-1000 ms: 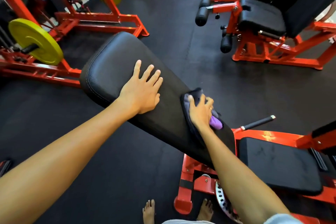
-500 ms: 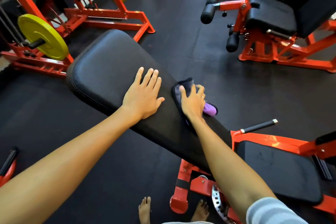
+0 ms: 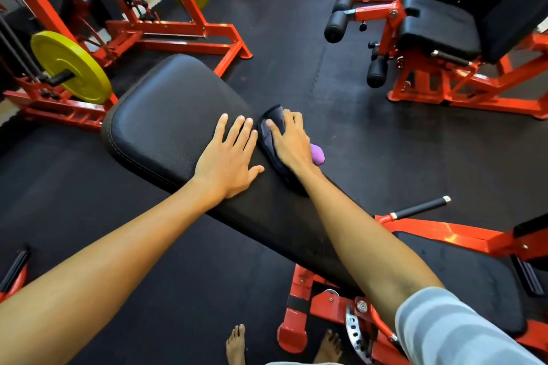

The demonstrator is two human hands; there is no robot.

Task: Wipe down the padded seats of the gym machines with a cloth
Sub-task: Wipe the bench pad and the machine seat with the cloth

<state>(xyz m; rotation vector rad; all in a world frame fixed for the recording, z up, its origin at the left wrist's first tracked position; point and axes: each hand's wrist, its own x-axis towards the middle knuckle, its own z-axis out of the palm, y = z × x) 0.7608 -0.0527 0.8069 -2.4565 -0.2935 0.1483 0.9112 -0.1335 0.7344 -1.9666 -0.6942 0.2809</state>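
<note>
Black rubber flooring (image 3: pixel 296 38) is covering the whole gym, with orange-red machine frames standing around it. A long black bench pad (image 3: pixel 166 115) is slanting across the middle, from the near right up to the far left.

The left hand (image 3: pixel 228 157) is lying flat on the pad, fingers straight and slightly spread, thumb out to the side, holding nothing. Just to its right, the right hand (image 3: pixel 292 142) is pressing a dark cloth (image 3: pixel 267 145) against the pad's right edge. Its thumb is stretching along the cloth and its fingers are bending down over the far side of it. A purple lump (image 3: pixel 318 155) is poking out from under the little-finger side of that hand; whether it is part of the cloth cannot be told. The two hands are almost touching.

A striped grey sleeve (image 3: pixel 456 332) is showing at the near right, above a second black seat pad (image 3: pixel 462 275) on the same frame. Bare feet (image 3: pixel 235 344) are standing on the floor at the near edge. Two yellow weight plates (image 3: pixel 69 67) are hanging on a rack at the far left, and a padded leg machine (image 3: pixel 439 24) is standing at the far right.
</note>
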